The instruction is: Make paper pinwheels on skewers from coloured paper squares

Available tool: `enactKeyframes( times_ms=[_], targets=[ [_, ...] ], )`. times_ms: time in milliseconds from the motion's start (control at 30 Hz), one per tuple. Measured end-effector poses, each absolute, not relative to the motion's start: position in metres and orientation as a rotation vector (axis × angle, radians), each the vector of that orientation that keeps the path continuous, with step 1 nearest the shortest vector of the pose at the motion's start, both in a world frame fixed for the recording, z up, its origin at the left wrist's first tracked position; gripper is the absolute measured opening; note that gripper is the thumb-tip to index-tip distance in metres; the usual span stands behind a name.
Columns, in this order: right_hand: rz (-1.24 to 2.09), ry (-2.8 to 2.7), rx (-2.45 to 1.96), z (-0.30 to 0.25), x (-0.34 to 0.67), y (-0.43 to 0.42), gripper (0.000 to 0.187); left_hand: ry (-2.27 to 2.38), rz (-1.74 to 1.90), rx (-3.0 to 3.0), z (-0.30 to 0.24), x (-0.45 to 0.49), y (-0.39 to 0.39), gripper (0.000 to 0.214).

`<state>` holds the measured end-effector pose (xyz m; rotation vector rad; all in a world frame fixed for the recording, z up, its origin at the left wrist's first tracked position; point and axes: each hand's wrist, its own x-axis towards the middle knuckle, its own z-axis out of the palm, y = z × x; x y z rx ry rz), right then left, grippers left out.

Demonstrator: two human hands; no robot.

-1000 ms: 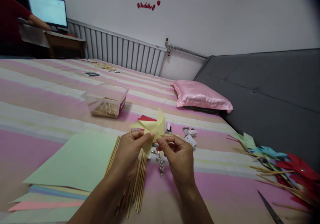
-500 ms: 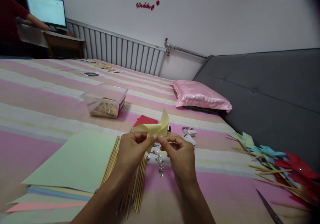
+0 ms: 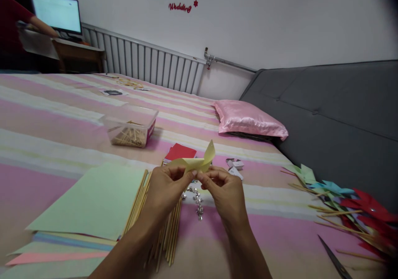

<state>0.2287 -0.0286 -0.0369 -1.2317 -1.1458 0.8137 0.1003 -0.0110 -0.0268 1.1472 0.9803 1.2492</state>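
A yellow paper pinwheel point(image 3: 199, 163) with curled blades is pinched between both hands in the middle of the view. My left hand point(image 3: 166, 190) holds its left side, thumb and fingers pressed together. My right hand point(image 3: 222, 190) grips the right side the same way, the two thumbs nearly meeting. Whether a pin or stick is at its centre is hidden by the fingers. Below the hands lie small silver beads or pins point(image 3: 198, 202) on the bed. Thin wooden sticks point(image 3: 169, 237) lie in a bundle beneath my left arm.
Green sheets of paper point(image 3: 90, 200) top a coloured stack at left, beside more sticks. Behind stands a clear plastic box point(image 3: 130, 125) of small sticks. Finished pinwheels point(image 3: 370, 204) and scissors point(image 3: 332, 256) lie at right. A pink pillow point(image 3: 250, 118) rests by the headboard. Someone's arm point(image 3: 43, 26) is at a desk.
The yellow pinwheel has tilted and shifted slightly to the right and down in my fingers, and its lower blade no longer shows below the thumbs. Both hands still grip it.
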Motion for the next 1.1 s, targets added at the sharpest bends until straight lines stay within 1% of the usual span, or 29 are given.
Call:
enactKeyframes(
  times_ms=[67,200,367,500,633,733,767,867,967,1100],
  targets=[
    [0.819,-1.147,-1.247,-0.035,0.229,-0.029,0.023,0.996,1.241,1.146,-0.027,0.100,-0.010,0.011],
    [0.812,-1.159,-1.258,-0.035,0.227,-0.029,0.022,1.017,1.271,1.109,-0.027,0.100,-0.011,0.017],
    [0.808,-1.200,-1.235,-0.034,0.230,-0.033,0.023,1.024,1.266,0.992,-0.025,0.099,-0.011,0.016],
    [0.743,-1.088,-1.265,-0.031,0.242,-0.034,0.025,1.043,1.281,0.891,-0.027,0.097,-0.007,0.014],
    [0.658,-1.122,-1.428,-0.037,0.258,-0.027,0.021,1.028,1.305,0.810,-0.027,0.096,-0.004,0.011],
    [0.651,-1.367,-1.659,-0.051,0.265,-0.018,0.011,1.021,1.327,0.806,-0.027,0.095,-0.002,0.010],
    [0.649,-1.460,-1.735,-0.057,0.265,-0.016,0.010,1.018,1.335,0.811,-0.027,0.095,-0.001,0.010],
    [0.604,-1.679,-1.926,-0.073,0.261,-0.012,0.023,1.008,1.358,0.825,-0.028,0.095,0.000,0.009],
    [0.613,-1.799,-1.996,-0.085,0.253,-0.010,0.033,1.003,1.353,0.831,-0.029,0.095,0.000,0.010],
    [0.644,-1.808,-1.972,-0.096,0.241,-0.008,0.028,1.004,1.343,0.838,-0.030,0.094,-0.001,0.013]
  ],
)
